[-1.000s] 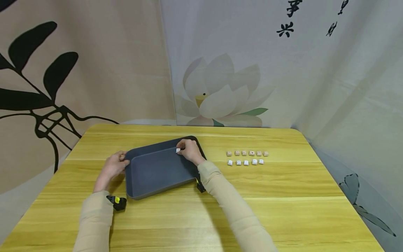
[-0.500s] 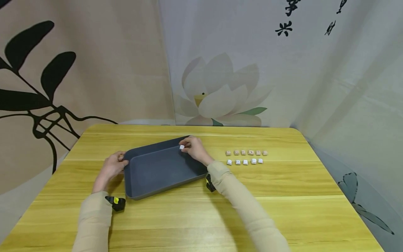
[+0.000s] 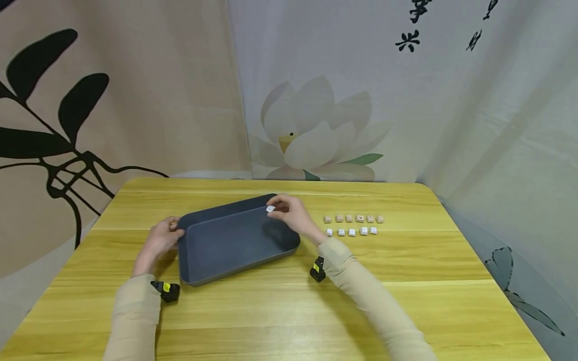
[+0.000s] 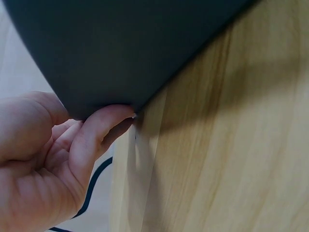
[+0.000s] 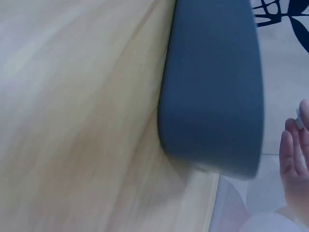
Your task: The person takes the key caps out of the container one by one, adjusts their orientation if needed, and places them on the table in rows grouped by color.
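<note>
A dark grey-blue rectangular tray [image 3: 226, 245] lies at an angle on the table, its inner floor bare. My left hand [image 3: 161, 239] grips its far left corner; in the left wrist view the thumb and curled fingers of that hand [image 4: 58, 154] pinch the tray's edge [image 4: 111, 58]. Over the tray's far right corner, my right hand [image 3: 291, 213] pinches a small white keycap [image 3: 270, 208] between thumb and fingers. The right wrist view shows part of this hand [image 5: 295, 164] at the right edge, beyond the tray wall [image 5: 212, 92], with the white keycap [image 5: 299, 118] at its fingertips.
Right of the tray, a row of beige keycaps [image 3: 349, 219] lies behind a row of white keycaps [image 3: 351, 232] on the wooden table [image 3: 406, 281]. My right forearm [image 3: 379, 301] extends in front of them. A printed curtain [image 3: 334, 90] hangs behind the table.
My right hand has moved right with the white keycap, from over the tray's inside to its far right corner. My left hand and the tray look unmoved.
</note>
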A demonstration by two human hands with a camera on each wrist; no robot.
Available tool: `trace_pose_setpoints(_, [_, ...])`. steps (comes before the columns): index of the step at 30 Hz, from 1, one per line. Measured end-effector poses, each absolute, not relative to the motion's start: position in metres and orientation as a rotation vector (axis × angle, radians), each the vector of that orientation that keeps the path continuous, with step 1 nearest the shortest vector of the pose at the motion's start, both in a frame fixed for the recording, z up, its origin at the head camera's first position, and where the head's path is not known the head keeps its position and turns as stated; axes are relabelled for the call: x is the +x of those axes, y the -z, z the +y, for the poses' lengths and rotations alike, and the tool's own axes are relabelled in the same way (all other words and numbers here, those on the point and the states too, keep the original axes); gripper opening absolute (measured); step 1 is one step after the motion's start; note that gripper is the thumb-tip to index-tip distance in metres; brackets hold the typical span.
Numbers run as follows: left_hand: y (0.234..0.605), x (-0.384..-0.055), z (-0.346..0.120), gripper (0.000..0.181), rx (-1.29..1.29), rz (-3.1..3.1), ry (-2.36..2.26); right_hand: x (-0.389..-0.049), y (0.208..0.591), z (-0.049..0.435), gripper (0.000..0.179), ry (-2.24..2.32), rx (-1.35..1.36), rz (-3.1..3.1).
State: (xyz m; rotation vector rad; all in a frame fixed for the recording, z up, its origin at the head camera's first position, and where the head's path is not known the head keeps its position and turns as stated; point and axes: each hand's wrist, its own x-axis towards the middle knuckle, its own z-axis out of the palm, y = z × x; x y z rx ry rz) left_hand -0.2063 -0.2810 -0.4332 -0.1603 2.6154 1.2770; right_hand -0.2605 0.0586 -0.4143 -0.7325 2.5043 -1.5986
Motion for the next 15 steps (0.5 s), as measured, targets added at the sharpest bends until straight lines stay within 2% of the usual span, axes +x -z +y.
trace_pose_setpoints(15, [0.432,-0.205,-0.281,0.051,-0.155,2.624,-1.263,-0.242,0.416,0.129,0.028,1.640,-0.542,2.476])
